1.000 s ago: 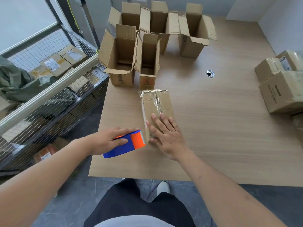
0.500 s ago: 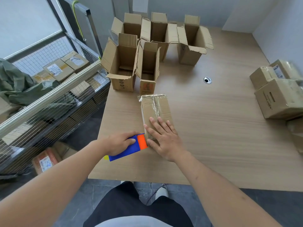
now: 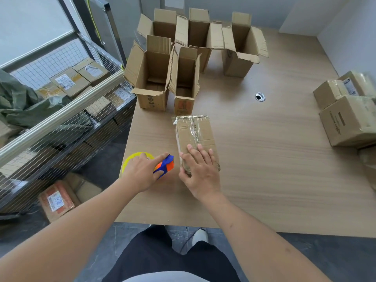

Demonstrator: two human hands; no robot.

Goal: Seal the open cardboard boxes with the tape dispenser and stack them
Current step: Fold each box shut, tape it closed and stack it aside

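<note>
A taped cardboard box (image 3: 195, 133) lies flat on the wooden table (image 3: 264, 159) in front of me. My right hand (image 3: 200, 171) rests flat on its near end with the fingers straight. Just left of the box, my left hand (image 3: 142, 171) grips the blue and orange tape dispenser (image 3: 165, 165), whose yellow roll (image 3: 130, 159) shows behind my fingers. Several open boxes stand upright at the back of the table: one wide (image 3: 149, 78), one narrow (image 3: 184, 78), others behind (image 3: 240, 49).
Sealed boxes (image 3: 350, 119) are piled at the table's right edge. A cable hole (image 3: 259, 97) sits in the table centre. A wire cage (image 3: 61, 110) holding parcels stands to the left, with a labelled box (image 3: 57, 200) on the floor below.
My left hand has turned the tape dispenser away from the box's near left corner, so the yellow roll now shows. My right hand stays on the box.
</note>
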